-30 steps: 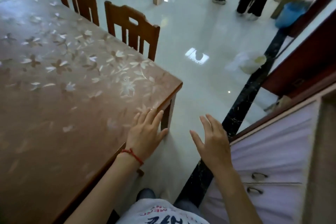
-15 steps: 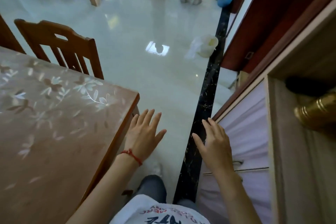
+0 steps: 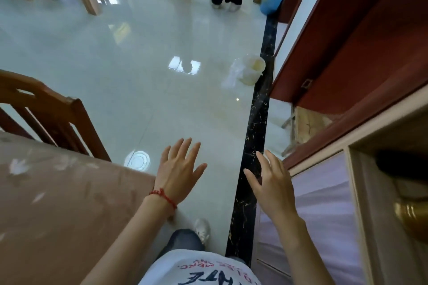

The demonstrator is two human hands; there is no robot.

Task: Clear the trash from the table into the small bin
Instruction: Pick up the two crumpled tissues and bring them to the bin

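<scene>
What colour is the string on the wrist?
Red. The string circles the left wrist, clearest in the head view.

1. One camera only, worn on my head, tilted forward and down; my shirt (image 3: 199,271) fills 6 o'clock, close below.
2. It faces across the glossy floor (image 3: 143,81); table (image 3: 58,203) at 8 o'clock, cabinet (image 3: 324,203) at 4 o'clock, both near.

A red string bracelet (image 3: 163,195), a white printed T-shirt (image 3: 199,271), dark jeans (image 3: 183,239) and a white sneaker (image 3: 202,229).

Small pale bin (image 3: 252,69) — upright on the floor, well beyond the table (image 3: 69,203) — bag-lined.
</scene>
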